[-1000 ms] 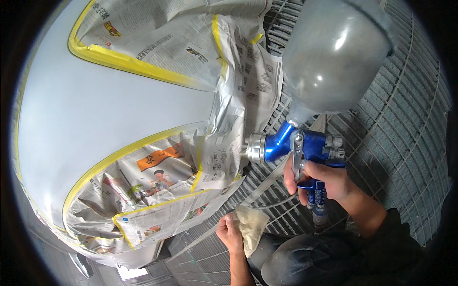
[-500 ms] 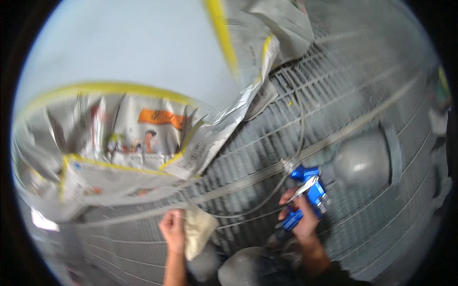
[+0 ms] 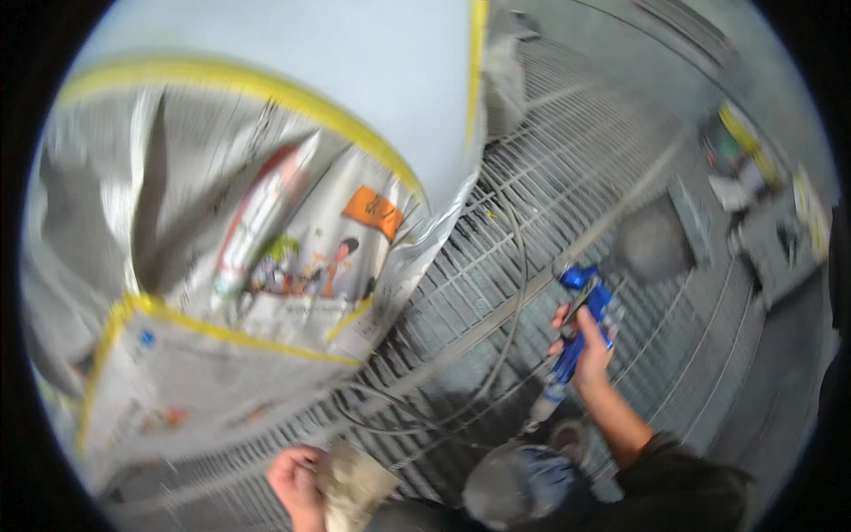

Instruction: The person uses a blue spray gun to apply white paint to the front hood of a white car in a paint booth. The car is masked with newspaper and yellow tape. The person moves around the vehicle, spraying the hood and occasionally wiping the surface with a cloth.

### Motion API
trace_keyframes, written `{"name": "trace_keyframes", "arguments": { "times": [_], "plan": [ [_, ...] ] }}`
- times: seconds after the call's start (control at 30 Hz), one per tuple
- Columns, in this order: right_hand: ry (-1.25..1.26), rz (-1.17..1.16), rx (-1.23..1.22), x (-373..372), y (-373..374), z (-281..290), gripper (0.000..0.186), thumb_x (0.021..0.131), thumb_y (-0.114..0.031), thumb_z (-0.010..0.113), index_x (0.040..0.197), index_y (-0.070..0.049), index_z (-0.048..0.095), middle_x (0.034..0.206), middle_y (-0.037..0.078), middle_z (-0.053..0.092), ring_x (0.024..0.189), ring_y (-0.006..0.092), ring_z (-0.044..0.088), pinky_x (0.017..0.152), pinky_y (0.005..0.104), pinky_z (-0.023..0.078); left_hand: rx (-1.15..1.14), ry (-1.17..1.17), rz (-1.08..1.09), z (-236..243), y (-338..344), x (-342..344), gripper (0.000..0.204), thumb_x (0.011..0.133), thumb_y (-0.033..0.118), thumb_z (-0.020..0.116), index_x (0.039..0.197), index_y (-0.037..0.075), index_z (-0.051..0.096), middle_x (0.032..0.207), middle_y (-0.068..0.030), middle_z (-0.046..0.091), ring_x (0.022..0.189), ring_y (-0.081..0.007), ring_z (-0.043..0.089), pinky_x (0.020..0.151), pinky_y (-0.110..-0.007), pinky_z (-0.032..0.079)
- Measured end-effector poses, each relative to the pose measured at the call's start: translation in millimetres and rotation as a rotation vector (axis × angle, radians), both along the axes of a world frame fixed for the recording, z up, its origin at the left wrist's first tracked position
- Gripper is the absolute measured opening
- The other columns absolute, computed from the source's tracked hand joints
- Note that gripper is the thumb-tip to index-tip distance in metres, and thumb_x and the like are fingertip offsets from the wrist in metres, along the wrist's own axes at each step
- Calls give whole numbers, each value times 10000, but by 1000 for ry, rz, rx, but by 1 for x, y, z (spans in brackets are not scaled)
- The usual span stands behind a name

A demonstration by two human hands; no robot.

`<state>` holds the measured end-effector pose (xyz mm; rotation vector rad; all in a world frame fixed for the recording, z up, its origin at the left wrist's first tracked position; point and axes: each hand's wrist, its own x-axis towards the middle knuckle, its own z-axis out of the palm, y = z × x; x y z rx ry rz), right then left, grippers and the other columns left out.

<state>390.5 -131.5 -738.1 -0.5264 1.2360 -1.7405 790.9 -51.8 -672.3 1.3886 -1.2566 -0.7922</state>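
Note:
My right hand (image 3: 585, 350) grips a blue spray gun (image 3: 594, 297) with a large grey, cloudy cup (image 3: 651, 239) out to its upper right; a fitting and hose hang from the handle. My left hand (image 3: 294, 479) pinches a crumpled cream cloth (image 3: 355, 488) at the bottom of the view. Left and above is a pale curved panel (image 3: 292, 31), bordered by yellow tape and masked with crinkled newspaper (image 3: 204, 222). The picture is blurred by motion.
A slatted metal grate floor (image 3: 470, 275) runs beneath, with a looping hose (image 3: 519, 301) on it. Assorted containers and scraps (image 3: 736, 146) and a grey object (image 3: 780, 253) sit at the right side. My knee (image 3: 496, 488) shows at the bottom.
My view has swung, bringing the right-side items into sight. The spray gun is farther from the camera and its cup has tipped rightward. My left hand and cloth now sit lower in the picture.

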Motion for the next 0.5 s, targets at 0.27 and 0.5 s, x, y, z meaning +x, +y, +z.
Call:
{"name": "trace_keyframes", "arguments": {
  "times": [0.27,0.5],
  "plan": [
    [-116,-164,-71,64,46,96,288,967,-302,531,1080,-46,602,975,98,647,872,171,632,524,300,531,46,47,-331,13,-31,79,664,826,666,624,787,5,573,712,-22,556,665,-109,486,647,-257,390],
    [-99,-215,-62,92,56,213,297,976,-312,499,1088,-58,605,987,62,644,869,134,624,553,265,511,187,51,-573,73,-37,119,504,915,495,619,963,-5,663,926,-57,667,800,-110,560,711,-265,445]
  ]
}}
